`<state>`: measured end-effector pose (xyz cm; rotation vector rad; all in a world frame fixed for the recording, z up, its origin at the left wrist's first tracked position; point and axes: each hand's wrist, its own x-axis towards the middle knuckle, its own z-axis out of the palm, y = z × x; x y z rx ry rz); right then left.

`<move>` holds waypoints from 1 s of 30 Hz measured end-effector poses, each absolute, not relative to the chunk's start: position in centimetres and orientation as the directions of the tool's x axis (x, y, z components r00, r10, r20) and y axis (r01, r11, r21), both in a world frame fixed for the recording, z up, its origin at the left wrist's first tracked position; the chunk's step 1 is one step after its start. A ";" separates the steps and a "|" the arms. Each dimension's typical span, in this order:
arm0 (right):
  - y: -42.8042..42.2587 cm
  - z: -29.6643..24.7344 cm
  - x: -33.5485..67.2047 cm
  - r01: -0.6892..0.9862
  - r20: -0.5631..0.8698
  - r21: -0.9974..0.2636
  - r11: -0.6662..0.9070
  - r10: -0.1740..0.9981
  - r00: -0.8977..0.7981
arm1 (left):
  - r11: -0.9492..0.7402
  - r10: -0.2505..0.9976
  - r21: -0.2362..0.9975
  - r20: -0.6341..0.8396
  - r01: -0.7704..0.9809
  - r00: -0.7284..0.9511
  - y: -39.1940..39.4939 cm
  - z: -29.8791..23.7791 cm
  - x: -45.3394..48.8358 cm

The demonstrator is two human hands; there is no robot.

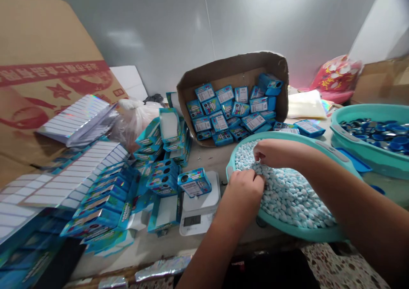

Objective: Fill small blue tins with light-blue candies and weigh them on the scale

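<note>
Fingers (254, 176) of the left hand (244, 195) and right hand (276, 152) curled down into a heap of pale blue oval tablets (290, 195), fingertips buried at the heap's upper left edge; any pinch on a tablet not determinable from this view. Heap contained in a teal plastic basin (303, 233), near the front edge of the counter (150, 255). Assessed risk: spillage over the basin rim from a knock or an outward drag of the fingers, with tablets lost to the speckled stone floor (338, 267) below. Left hand just beside a digital kitchen scale (198, 221) carrying one blue-and-white box (194, 183); contact liable to tip that box into loose stacks of matching boxes (102, 203). Further off, a cardboard tray (230, 65) of similar boxes and a second teal basin (351, 114) of blue-and-silver metal caps (377, 135).
</note>
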<state>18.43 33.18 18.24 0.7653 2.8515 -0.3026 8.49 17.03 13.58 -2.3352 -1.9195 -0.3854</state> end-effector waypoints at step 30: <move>33.0 18.2 18.3 0.583 -0.286 -0.119 0.803 0.535 -0.795 | 0.288 0.636 0.319 0.642 0.903 -0.429 9.9 15.2 -3.5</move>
